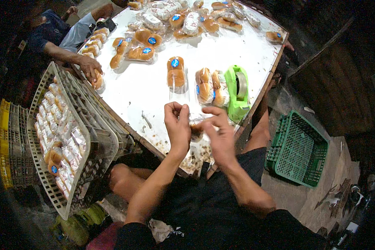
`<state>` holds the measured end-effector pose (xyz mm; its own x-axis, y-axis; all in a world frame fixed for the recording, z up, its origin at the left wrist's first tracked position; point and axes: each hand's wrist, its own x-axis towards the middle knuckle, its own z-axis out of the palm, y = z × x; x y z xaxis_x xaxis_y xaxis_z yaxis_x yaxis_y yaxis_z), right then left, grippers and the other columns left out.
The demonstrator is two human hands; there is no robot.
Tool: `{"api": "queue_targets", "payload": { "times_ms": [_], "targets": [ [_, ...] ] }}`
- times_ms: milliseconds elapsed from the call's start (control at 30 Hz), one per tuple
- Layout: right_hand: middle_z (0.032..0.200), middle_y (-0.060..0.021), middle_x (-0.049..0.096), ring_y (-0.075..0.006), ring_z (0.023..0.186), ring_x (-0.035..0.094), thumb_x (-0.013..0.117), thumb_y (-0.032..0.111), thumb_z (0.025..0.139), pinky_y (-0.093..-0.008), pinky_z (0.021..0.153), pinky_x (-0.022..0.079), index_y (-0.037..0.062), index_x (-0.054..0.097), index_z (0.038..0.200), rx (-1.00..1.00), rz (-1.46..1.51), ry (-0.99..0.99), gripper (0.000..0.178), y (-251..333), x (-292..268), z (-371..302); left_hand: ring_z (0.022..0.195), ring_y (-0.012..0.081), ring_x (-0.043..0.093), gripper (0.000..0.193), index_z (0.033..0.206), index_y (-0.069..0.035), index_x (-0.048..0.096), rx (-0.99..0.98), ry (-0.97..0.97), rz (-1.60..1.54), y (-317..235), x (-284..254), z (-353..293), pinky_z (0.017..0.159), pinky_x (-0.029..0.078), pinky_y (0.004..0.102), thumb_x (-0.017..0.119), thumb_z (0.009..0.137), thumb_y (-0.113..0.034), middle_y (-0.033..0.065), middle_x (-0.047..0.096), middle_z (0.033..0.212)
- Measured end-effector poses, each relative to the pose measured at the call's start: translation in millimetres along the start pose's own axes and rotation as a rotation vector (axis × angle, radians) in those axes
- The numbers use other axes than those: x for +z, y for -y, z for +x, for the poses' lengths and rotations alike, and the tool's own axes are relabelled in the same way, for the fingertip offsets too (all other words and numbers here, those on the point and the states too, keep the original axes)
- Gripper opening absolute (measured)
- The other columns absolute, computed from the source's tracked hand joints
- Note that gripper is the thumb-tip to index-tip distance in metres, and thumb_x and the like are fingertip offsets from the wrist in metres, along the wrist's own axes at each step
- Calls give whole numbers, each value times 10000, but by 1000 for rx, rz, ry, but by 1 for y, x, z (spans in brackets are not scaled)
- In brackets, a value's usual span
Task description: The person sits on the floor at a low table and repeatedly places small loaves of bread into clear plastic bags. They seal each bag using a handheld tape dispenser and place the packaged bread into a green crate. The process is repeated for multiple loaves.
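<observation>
My left hand [178,129] is closed, its thumb and fingers pinched at the edge of a clear-wrapped bread packet [197,130]. My right hand [221,139] is close by on the packet's other side, its fingers curved and smeared by motion; whether they grip the wrapper is hidden. Just beyond my hands lies another bread packet [176,75] with a blue round label. To the right, two packets [210,87] sit side by side against a bright green tape dispenser [238,93] that carries a roll of clear tape.
The white table [141,100] has stained patches near me. More bread packets [171,21] pile up at its far end. At left, a person's hand [90,68] touches a row of rolls. A pale crate [77,166] holds many packets; green crates [298,150] stand at right.
</observation>
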<state>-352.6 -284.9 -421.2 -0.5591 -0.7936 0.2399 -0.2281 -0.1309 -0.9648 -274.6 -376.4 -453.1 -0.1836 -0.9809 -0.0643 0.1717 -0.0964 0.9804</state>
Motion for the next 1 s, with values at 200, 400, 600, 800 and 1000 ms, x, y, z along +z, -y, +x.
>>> {"api": "queue_targets", "payload": {
  "times_ms": [200,400,600,800,1000],
  "targets": [
    [1081,-123,530,-182,930,546,563,50,869,-305,790,470,9,458,1209,338,257,-58,358,-10,26,16,814,113,516,168,999,-23,443,278,80,328,-28,-1,-19,728,455,260,578,901,-27,43,508,876],
    [1066,-56,594,-131,875,577,513,229,923,-284,712,500,63,543,1147,810,581,357,280,-19,20,24,909,187,575,188,1044,-48,448,-318,2,-572,-57,-23,18,835,493,314,572,918,-114,84,532,993],
    [1117,-233,568,-352,1060,563,586,239,873,-469,887,459,84,579,1092,-28,-433,513,268,-51,80,79,1148,260,492,852,1394,35,307,436,-231,406,-32,-56,25,939,453,334,807,729,-149,176,445,1305],
    [1480,-206,330,-448,1277,376,673,255,815,-502,1062,319,42,573,1220,-150,-1054,214,468,-117,85,86,1143,313,514,753,1347,116,342,292,-445,363,-38,-94,81,992,407,387,750,811,-222,241,469,1282],
    [1110,-169,613,-299,1045,590,691,98,797,-385,925,460,15,602,1101,-370,-520,26,327,-3,-20,98,1147,284,527,713,1345,101,376,-75,-282,301,-3,-52,123,955,433,352,719,833,-258,222,498,1309]
  ]
}}
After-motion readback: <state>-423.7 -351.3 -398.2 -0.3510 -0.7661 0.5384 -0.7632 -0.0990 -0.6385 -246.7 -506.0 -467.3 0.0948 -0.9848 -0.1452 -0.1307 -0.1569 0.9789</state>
